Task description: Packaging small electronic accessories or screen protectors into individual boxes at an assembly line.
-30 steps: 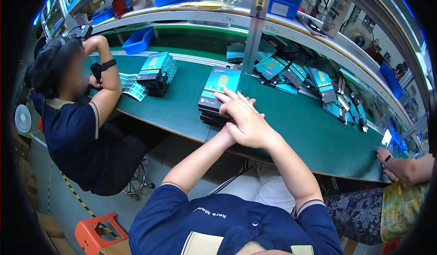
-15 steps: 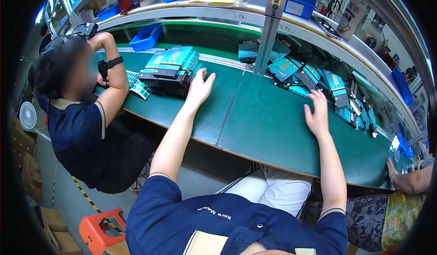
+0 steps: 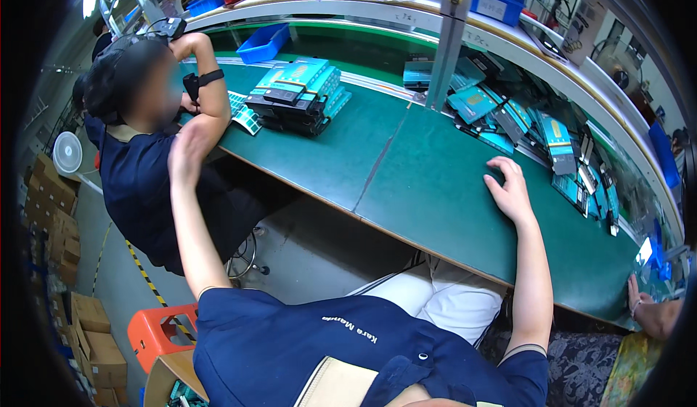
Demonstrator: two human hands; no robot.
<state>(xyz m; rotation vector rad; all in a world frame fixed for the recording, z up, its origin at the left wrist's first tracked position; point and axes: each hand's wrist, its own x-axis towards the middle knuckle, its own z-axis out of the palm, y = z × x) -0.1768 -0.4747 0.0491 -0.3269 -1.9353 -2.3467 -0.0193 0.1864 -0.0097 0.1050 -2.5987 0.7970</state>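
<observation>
One carton (image 3: 178,379), cut off by the lower edge; teal pieces inside, too little showing to identify. Right grip (image 3: 510,191): released, empty, fingers loosely curled over the green desk (image 3: 428,164); contact with the surface uncertain. Left grip (image 3: 187,153): motion-smeared, in front of the co-worker's arm (image 3: 212,98); nothing visible in it, cannot tell whether fingers are curled or spread.

Stack of teal-and-black boxes (image 3: 308,91): left part of the desk, beside a patterned sheet (image 3: 243,114) it partly covers from view. Black ends face the near edge, teal ends the back; long axes run front to back, slanting right. Lower boxes dark, hard to count.

Box heap (image 3: 555,145): farther right, lying at mixed angles, partly screened by a metal post (image 3: 448,40). Blue bin (image 3: 263,43) behind the stack.

Against half a second ago: left grip, then at the stack's right side, now well clear of it; right grip's fingers more curled. A second ago, some boxes stood under both hands; that spot is now bare.
</observation>
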